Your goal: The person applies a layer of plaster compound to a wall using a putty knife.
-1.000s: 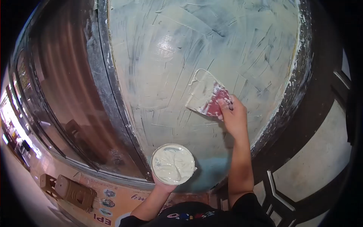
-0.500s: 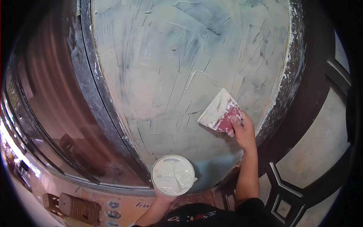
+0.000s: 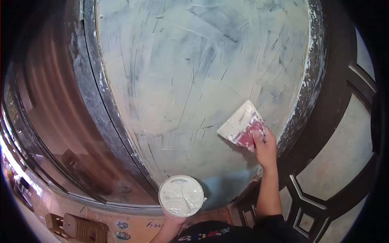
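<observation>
My right hand (image 3: 265, 146) grips a wide putty knife (image 3: 248, 126) with a red body, its blade smeared with pale putty. The blade lies close to the wall panel (image 3: 182, 89); whether it touches cannot be made out. Streaks, ridges and thin patches of whitish putty cover the panel, with blue-grey showing through. Low in front of me, my left hand (image 3: 175, 218) holds a round tub of putty (image 3: 181, 196) from below, its open top facing up. Most of the left fingers are hidden under the tub.
Dark putty-flecked frame strips border the panel, one on the left (image 3: 99, 97) and one on the right (image 3: 310, 77). A dark door with pale panels (image 3: 332, 162) stands at right. Brown plastic stools (image 3: 83, 227) are on the floor at lower left, near a reflective brown surface (image 3: 60, 121).
The putty knife has moved slightly right and down in my right hand. A raised putty line above it looks flattened. The tub has shifted a little left and down in view.
</observation>
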Motion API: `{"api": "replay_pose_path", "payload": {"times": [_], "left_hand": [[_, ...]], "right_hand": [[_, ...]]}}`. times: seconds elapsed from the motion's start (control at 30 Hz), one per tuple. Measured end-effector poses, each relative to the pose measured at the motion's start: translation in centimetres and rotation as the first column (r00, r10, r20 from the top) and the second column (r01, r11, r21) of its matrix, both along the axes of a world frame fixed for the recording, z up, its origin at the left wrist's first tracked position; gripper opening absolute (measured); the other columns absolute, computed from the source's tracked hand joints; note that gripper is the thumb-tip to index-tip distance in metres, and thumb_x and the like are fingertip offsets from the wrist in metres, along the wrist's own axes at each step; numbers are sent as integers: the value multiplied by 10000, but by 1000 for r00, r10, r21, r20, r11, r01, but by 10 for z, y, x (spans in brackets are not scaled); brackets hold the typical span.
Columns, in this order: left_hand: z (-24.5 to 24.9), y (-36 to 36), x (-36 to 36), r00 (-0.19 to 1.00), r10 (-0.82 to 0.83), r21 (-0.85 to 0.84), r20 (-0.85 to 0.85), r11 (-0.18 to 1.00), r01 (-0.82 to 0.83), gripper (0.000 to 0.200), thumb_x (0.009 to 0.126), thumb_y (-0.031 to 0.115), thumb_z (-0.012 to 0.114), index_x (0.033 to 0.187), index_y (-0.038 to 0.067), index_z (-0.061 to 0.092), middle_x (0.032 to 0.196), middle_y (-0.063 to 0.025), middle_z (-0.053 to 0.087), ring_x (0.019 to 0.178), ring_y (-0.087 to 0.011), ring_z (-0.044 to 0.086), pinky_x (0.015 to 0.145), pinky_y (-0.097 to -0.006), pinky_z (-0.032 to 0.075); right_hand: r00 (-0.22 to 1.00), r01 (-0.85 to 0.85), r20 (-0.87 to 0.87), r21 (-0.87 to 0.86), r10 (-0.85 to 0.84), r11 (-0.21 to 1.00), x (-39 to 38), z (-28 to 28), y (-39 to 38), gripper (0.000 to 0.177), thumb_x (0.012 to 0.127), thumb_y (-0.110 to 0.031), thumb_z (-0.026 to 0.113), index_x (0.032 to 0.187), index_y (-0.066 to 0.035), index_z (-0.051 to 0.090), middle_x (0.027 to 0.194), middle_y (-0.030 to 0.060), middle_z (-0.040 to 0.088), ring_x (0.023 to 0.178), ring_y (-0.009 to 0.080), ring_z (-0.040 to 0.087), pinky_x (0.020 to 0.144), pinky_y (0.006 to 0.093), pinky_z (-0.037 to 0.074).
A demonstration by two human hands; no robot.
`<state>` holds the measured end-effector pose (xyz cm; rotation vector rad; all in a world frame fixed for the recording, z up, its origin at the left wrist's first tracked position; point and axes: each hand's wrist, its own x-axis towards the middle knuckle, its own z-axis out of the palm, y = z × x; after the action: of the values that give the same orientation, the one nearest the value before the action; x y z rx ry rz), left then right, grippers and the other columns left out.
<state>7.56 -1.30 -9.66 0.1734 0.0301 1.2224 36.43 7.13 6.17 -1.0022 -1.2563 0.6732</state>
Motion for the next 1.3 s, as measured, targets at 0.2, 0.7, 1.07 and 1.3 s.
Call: {"api": "replay_pose_path", "payload": {"times": [0.2,0.7,1.07,1.3], "left_hand": [[3,0,-1,975,-97,-6,200,995,100,734,933,678,349,1509,225,402,1581,-86,363,1439,-410,335,1147,-753,125],[-19,1,-5,999,-26,-8,-22,1000,26,758,924,669,378,1510,188,387,1559,-136,384,1409,-429,376,1128,-747,213],[-27,-4,-11,986,-137,-45,96,989,142,746,936,652,372,1494,158,402,1545,-136,399,1412,-420,373,1135,-712,247],[-33,-9,-18,994,-98,-62,-49,994,95,739,940,645,370,1494,157,403,1546,-137,398,1411,-417,376,1138,-702,252]], "right_hand": [[998,13,67,88,-18,996,-33,14,30,217,1003,-190,614,1089,9,613,817,41,687,602,85,623,542,230,472],[998,-51,-43,21,52,998,-34,-67,16,257,1018,-181,589,1185,13,583,846,36,681,641,73,624,576,223,494],[965,-146,-223,-24,137,989,-79,-76,27,299,1031,-217,540,1193,31,572,925,62,673,709,105,633,616,256,532],[983,-94,-151,96,108,991,-72,-70,0,268,1033,-209,531,1174,14,580,884,58,672,637,91,610,563,224,478]]}}
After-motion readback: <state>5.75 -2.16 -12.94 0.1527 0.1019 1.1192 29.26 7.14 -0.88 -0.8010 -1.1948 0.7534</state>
